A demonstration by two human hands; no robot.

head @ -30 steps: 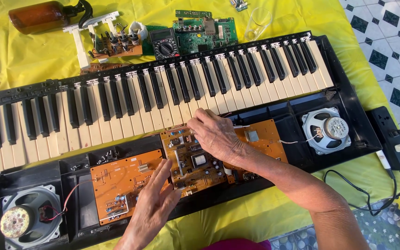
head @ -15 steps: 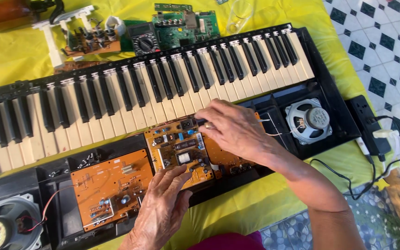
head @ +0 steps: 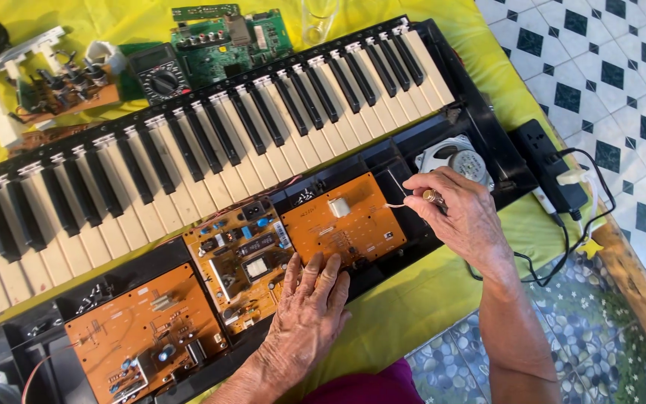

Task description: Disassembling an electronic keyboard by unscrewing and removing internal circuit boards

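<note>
An opened electronic keyboard [head: 211,142] lies across a yellow cloth, its casing off and three orange circuit boards exposed in front of the keys. My left hand [head: 309,310] rests flat with fingers on the edge of the middle board [head: 244,258] and the right board [head: 349,221]. My right hand [head: 454,209] hovers over the right end of the casing, beside the round speaker [head: 461,158], pinching a thin white wire [head: 396,205] between thumb and fingers. The left board [head: 140,337] lies untouched.
A green circuit board [head: 229,37], a black multimeter [head: 160,73] and small parts on white brackets [head: 1,97] lie behind the keys. A black power strip [head: 551,164] with cables sits at the right, by a tiled floor.
My right hand lifted off the middle of the boards and moved right toward the speaker, now pinching the white wire. My left hand slid right along the boards' front edge. The camera view shifted.
</note>
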